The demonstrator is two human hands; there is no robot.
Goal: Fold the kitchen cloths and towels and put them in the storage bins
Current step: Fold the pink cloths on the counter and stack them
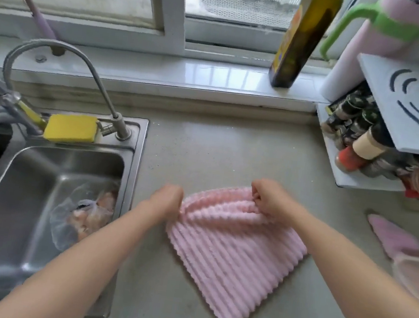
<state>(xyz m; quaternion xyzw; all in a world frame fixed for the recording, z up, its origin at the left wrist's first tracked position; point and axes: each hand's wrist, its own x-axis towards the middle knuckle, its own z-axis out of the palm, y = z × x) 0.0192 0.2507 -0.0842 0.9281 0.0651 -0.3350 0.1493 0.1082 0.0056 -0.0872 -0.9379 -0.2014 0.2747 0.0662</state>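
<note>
The worktop (205,144) carried the pink ribbed cloth (232,256) near its front edge, just right of the sink (45,189). The cloth looked soft, light and limp, so it would sag wherever you left it unsupported; its far corners were the places to take. Your left hand (167,198) pinched the far left corner, and your right hand (267,196) pinched the far edge, bunching it.
</note>
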